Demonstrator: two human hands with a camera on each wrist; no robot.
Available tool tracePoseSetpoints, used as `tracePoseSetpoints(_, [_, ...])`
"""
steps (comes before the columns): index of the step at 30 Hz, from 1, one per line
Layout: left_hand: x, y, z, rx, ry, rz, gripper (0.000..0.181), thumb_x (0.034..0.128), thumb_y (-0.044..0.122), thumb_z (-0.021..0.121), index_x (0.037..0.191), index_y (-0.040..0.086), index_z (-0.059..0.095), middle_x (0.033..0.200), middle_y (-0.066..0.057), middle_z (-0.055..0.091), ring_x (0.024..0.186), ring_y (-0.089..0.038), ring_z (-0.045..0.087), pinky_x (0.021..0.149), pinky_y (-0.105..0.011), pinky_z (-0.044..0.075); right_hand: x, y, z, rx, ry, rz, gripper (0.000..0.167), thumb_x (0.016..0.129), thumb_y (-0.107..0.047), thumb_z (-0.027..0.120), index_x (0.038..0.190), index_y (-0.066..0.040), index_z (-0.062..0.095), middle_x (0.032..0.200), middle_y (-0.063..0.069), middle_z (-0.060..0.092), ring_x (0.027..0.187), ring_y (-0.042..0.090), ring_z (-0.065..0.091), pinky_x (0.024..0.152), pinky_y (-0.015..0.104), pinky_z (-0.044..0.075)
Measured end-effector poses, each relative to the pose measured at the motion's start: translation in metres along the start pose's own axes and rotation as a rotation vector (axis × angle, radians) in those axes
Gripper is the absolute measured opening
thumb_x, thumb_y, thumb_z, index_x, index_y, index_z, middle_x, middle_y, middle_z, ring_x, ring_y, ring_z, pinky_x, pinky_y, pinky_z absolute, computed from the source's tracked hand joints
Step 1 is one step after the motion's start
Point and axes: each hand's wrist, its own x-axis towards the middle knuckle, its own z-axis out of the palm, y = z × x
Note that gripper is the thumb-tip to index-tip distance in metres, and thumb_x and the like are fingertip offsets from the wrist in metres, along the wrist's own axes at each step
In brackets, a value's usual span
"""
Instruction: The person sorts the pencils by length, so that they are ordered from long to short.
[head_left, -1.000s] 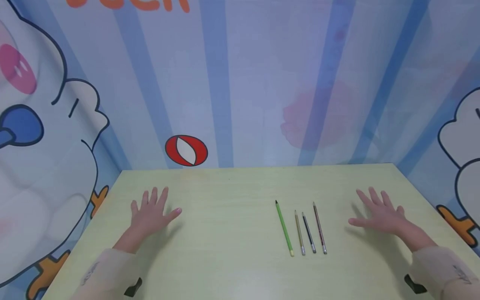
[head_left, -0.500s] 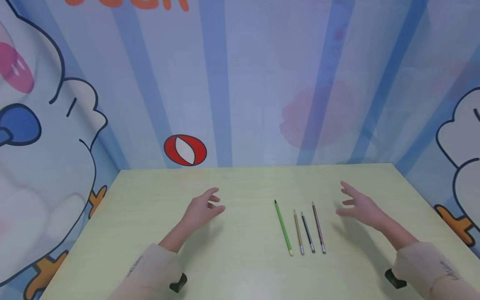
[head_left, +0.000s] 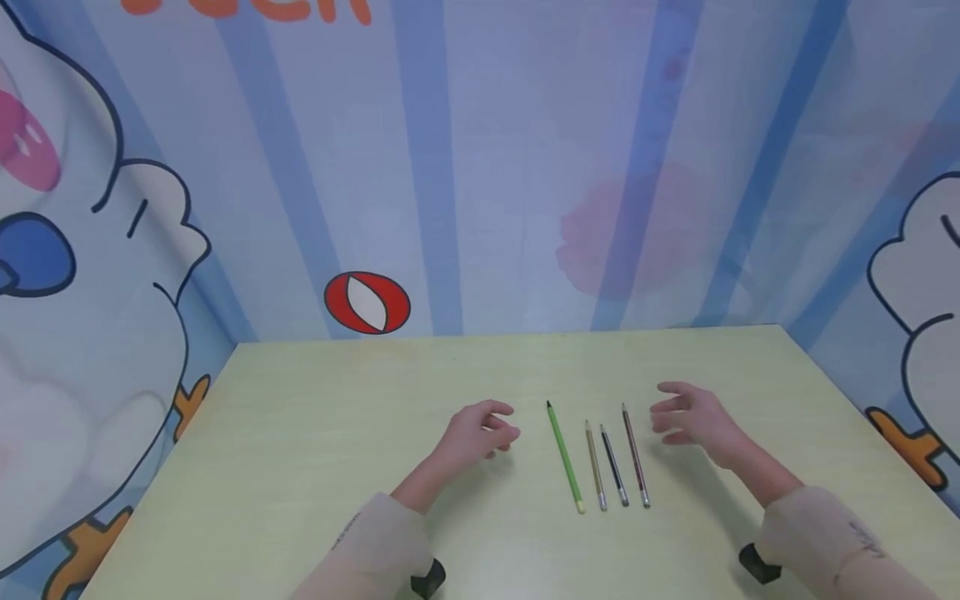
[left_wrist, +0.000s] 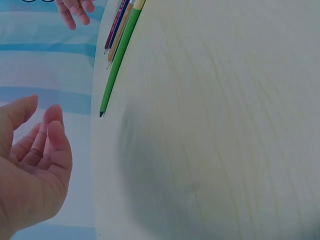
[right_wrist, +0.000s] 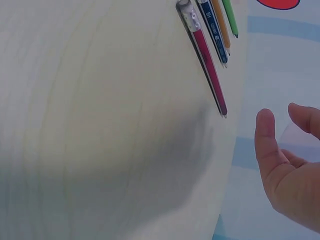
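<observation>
While a striped blue backdrop [head_left: 510, 167] stands behind, the pale table [head_left: 337, 392] carries all the work: four pencils, loose row, right of centre, tips toward the backdrop, slight gaps between. Sleeves [head_left: 382, 542] pale, reaching in from the near side. Left hand [head_left: 472, 435] hangs above the table, just left of the row; fingers loosely bent, nothing held. Right hand [head_left: 697, 421] hangs likewise beyond the row's right end, fingers slack and half curved, also without a load. Green pencil [head_left: 566, 458], the longest, lies leftmost; red pencil [head_left: 636, 457] rightmost; yellow pencil [head_left: 596, 465] and blue pencil [head_left: 614, 465] between. Progress, judged from this: barely begun. None gripped, none lifted, all flat and untouched; any handling of the four seems left to do.
</observation>
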Motion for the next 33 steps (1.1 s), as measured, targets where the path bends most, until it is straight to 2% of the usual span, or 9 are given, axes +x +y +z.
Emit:
tracePoseSetpoints(4, [0.004, 0.005, 0.016, -0.051, 0.000, -0.003, 0.039, 0.0799, 0.021, 0.064, 0.112, 0.002, 0.053, 0.087, -0.009, 0.065, 0.068, -0.015, 0.063, 0.057, -0.026, 0.049, -0.001, 0.000, 0.009, 0.020, 0.015, 0.016, 0.054, 0.088, -0.008, 0.050, 0.132, 0.010, 0.024, 0.109, 0.030, 0.052, 0.080, 0.016, 0.061, 0.071, 0.035, 0.052])
tracePoseSetpoints(8, [0.009, 0.006, 0.032, -0.075, 0.019, -0.021, 0.035, 0.0795, 0.019, 0.064, 0.108, 0.001, 0.054, 0.083, -0.009, 0.066, 0.064, -0.015, 0.063, 0.053, -0.025, 0.048, 0.001, 0.003, 0.017, 0.013, 0.028, 0.048, 0.050, 0.085, -0.008, 0.053, 0.127, 0.010, 0.032, 0.097, 0.019, 0.058, 0.075, 0.015, 0.061, 0.068, 0.033, 0.052])
tracePoseSetpoints(12, [0.014, 0.005, 0.046, -0.064, 0.045, -0.039, 0.031, 0.0789, 0.019, 0.065, 0.104, 0.003, 0.056, 0.080, -0.007, 0.066, 0.060, -0.013, 0.063, 0.051, -0.023, 0.047, 0.004, 0.008, 0.024, 0.006, 0.041, 0.088, 0.047, 0.083, -0.007, 0.056, 0.122, 0.009, 0.037, 0.089, 0.011, 0.061, 0.069, 0.013, 0.060, 0.063, 0.030, 0.052])
tracePoseSetpoints(16, [0.017, 0.002, 0.058, -0.057, 0.051, -0.041, 0.029, 0.0787, 0.018, 0.065, 0.102, 0.004, 0.056, 0.078, -0.005, 0.066, 0.057, -0.011, 0.062, 0.050, -0.022, 0.046, 0.008, 0.014, 0.030, 0.011, 0.051, 0.117, 0.043, 0.082, -0.008, 0.057, 0.118, 0.009, 0.040, 0.082, 0.009, 0.062, 0.062, 0.013, 0.059, 0.059, 0.029, 0.051])
tracePoseSetpoints(24, [0.021, -0.001, 0.075, -0.032, 0.084, -0.057, 0.029, 0.0769, 0.016, 0.066, 0.101, 0.003, 0.055, 0.065, -0.002, 0.063, 0.048, -0.010, 0.053, 0.051, -0.020, 0.043, 0.014, 0.023, 0.038, -0.041, 0.094, 0.185, 0.040, 0.079, -0.008, 0.059, 0.113, 0.007, 0.044, 0.079, 0.009, 0.059, 0.060, 0.013, 0.057, 0.055, 0.026, 0.051])
tracePoseSetpoints(33, [0.024, -0.002, 0.082, 0.068, 0.117, -0.084, 0.034, 0.0753, 0.018, 0.068, 0.104, 0.006, 0.054, 0.062, 0.002, 0.059, 0.047, -0.009, 0.050, 0.053, -0.020, 0.040, 0.015, 0.022, 0.042, -0.149, 0.115, 0.175, 0.037, 0.078, -0.008, 0.060, 0.109, 0.006, 0.047, 0.081, 0.012, 0.059, 0.062, 0.014, 0.057, 0.057, 0.028, 0.050])
